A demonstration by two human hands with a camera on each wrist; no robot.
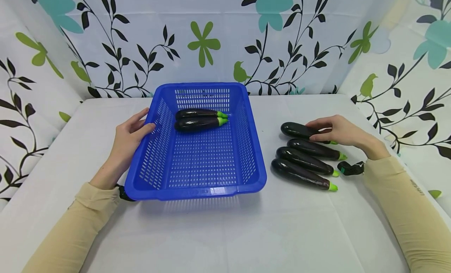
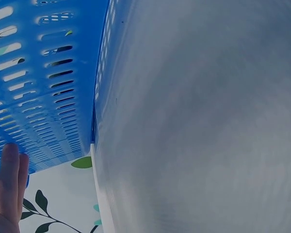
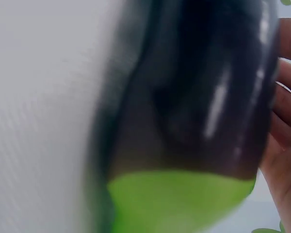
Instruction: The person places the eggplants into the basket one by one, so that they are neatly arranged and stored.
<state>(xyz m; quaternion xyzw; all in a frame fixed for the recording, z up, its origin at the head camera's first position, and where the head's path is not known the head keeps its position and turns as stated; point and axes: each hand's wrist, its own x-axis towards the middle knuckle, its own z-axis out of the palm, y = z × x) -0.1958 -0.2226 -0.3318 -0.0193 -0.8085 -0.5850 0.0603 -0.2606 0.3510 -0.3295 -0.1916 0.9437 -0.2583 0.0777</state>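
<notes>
At the left rim of the blue basket (image 1: 197,192), I saw the left hand (image 1: 129,137) holding on, thumb over the edge and fingers against the outer wall. Inside, toward the basket's far end, two eggplants (image 1: 197,124) lay side by side, green ends facing its right wall. Right of the basket and well apart from its partner, the right hand (image 1: 340,131) gripped the farthest eggplant (image 1: 295,129) between thumb and fingers; three more eggplants (image 1: 305,160) lay just nearer me.
</notes>
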